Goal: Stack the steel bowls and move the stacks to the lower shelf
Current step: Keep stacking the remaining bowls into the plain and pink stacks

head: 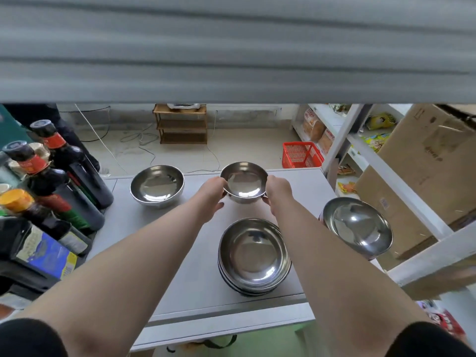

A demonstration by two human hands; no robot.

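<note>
A blurred grey shelf [237,47] hides everything above the far floor.

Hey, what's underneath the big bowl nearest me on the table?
The top bowl sits nested on more steel bowls; only their stacked rims show below it. Their insides are covered, so the count is unclear.
</note>
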